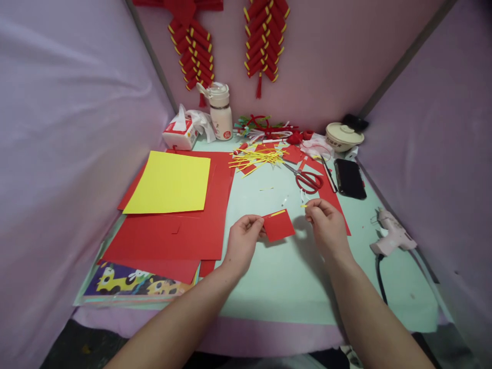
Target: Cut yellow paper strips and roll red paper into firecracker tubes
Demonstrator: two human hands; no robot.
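Observation:
My left hand (246,238) pinches the left edge of a small red paper piece (280,227) above the table. Along that piece's top edge lies a short yellow strip (277,213). To the right, and apart from the red piece, my right hand (325,220) has thumb and fingers pressed together on a small yellow bit (304,206). Just beyond the right hand are red-handled scissors (308,182), their blades pointing up and left. A heap of thin yellow strips (259,158) lies farther back on red scraps.
Red sheets (165,238) and a yellow sheet (169,182) cover the left side. A glue gun (392,233) and black phone (350,179) lie at the right. Behind stand a bottle (221,113), tissue pack (180,134) and lidded bowl (344,137).

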